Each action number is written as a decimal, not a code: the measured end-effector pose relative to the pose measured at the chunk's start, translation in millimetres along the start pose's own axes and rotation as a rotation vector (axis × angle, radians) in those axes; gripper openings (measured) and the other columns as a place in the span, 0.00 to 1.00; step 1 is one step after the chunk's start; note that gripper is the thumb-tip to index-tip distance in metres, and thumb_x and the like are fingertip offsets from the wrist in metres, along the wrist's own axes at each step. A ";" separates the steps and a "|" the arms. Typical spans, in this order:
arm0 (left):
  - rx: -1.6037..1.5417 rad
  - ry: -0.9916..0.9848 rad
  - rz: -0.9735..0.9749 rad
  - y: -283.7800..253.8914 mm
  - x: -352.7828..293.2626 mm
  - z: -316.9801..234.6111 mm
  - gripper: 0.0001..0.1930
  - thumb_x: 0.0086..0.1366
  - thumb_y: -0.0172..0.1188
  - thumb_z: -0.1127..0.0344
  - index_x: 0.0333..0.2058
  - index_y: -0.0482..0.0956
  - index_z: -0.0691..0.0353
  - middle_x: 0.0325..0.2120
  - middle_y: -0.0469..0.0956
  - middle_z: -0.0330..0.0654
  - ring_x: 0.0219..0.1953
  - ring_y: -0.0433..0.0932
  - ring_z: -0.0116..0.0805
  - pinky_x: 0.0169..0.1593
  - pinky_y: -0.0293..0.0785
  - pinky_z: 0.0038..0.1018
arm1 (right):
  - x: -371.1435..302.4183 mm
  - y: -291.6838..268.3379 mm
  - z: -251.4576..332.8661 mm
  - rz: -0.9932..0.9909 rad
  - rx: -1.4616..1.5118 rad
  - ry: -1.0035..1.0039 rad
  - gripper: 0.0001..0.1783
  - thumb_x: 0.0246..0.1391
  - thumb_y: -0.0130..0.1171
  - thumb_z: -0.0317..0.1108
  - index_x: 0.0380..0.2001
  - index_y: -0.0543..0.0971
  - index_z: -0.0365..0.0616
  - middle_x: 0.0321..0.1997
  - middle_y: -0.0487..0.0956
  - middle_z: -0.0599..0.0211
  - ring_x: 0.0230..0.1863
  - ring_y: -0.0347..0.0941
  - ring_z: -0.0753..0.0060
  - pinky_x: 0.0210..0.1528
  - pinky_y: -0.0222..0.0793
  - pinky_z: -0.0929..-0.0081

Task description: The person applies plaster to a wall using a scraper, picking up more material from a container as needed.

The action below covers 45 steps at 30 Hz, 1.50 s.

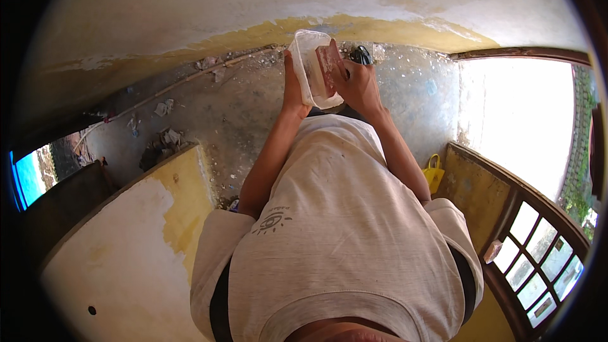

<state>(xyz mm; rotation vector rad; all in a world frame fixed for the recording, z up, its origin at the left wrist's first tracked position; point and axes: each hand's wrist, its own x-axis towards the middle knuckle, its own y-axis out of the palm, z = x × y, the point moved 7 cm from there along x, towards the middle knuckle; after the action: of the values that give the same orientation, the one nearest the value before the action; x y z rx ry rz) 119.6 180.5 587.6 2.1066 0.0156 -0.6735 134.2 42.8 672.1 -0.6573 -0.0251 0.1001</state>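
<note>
— Nearest the camera?
— Grey T-shirt (342, 228), forearms reaching out from it.
— And the hands?
— Left hand (292, 85) grips a clear plastic tub (308, 57) by its side; right hand (360, 83) is closed on a reddish-brown block (329, 66) inside it, above the littered concrete floor (209, 114).

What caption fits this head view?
Left hand holds a clear tub while the right hand presses a reddish block into it, above a littered floor.
</note>
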 end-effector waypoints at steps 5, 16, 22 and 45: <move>0.039 0.036 0.008 -8.1 3.7 1.8 0.45 0.69 0.32 0.24 0.68 0.61 0.56 0.61 0.71 0.48 0.62 0.74 0.44 0.62 0.74 0.44 | 5.5 -22.6 4.6 -0.100 0.094 -0.016 0.18 0.57 0.60 0.37 0.21 0.75 0.33 0.15 0.68 0.47 0.15 0.59 0.52 0.22 0.64 0.61; 0.116 0.119 0.007 5.7 -0.4 -5.0 0.43 0.70 0.33 0.25 0.67 0.63 0.57 0.59 0.71 0.49 0.59 0.76 0.44 0.61 0.77 0.45 | -4.4 -22.8 -5.7 -0.153 0.112 -0.024 0.17 0.58 0.60 0.36 0.21 0.75 0.34 0.15 0.68 0.48 0.13 0.62 0.60 0.22 0.64 0.63; 0.232 0.114 0.002 9.2 1.9 -4.5 0.45 0.70 0.31 0.24 0.66 0.63 0.59 0.57 0.74 0.49 0.58 0.77 0.41 0.61 0.77 0.40 | -4.1 -4.4 -4.2 -0.075 0.001 -0.067 0.13 0.57 0.61 0.34 0.23 0.79 0.35 0.18 0.75 0.46 0.19 0.75 0.47 0.23 0.70 0.61; 0.186 0.145 -0.027 9.9 1.2 -14.4 0.45 0.70 0.32 0.25 0.67 0.62 0.58 0.59 0.73 0.49 0.59 0.76 0.42 0.62 0.75 0.41 | -6.6 -6.2 2.5 -0.158 0.105 -0.079 0.14 0.58 0.61 0.35 0.23 0.78 0.36 0.18 0.75 0.46 0.19 0.74 0.46 0.24 0.69 0.60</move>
<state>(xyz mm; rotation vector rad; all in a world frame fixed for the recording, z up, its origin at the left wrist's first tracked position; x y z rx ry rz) 129.7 185.3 601.0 2.3349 0.0638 -0.5542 128.0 38.8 677.9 -0.5442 -0.1470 -0.0249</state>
